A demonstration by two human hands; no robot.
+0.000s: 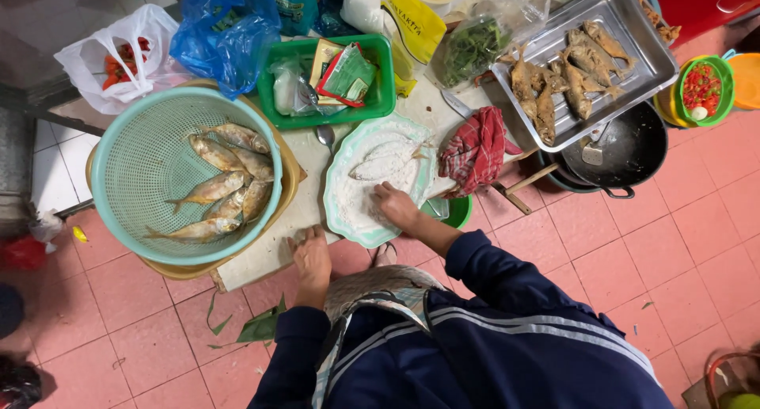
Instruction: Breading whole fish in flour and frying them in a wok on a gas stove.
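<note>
Hands reach forward from dark blue sleeves over a low white board set on pink floor tiles. The right hand (pixel 393 204) stretches furthest, arm angled up and to the left, its fingers curled down into the white flour on the pale green plate (pixel 342 159); whether it pinches anything there is hidden by the knuckles, so I cannot tell. Just beyond its fingertips lies the floured fish (pixel 384 165), coated white, near the plate's middle, its long axis running slightly uphill from left to right, with the tail end toward the red checked cloth (pixel 475 149). The left hand (pixel 311 254) rests palm down on the near edge of the board (pixel 261 254), fingers spread loosely and holding nothing. To its left stands the light green colander (pixel 134 167) with several raw silver fish (pixel 226 187) lying inside, set in a tan basin. Further right, a metal tray (pixel 633 37) carries browned fried fish (pixel 566 76), partly over a dark wok (pixel 633 152).
</note>
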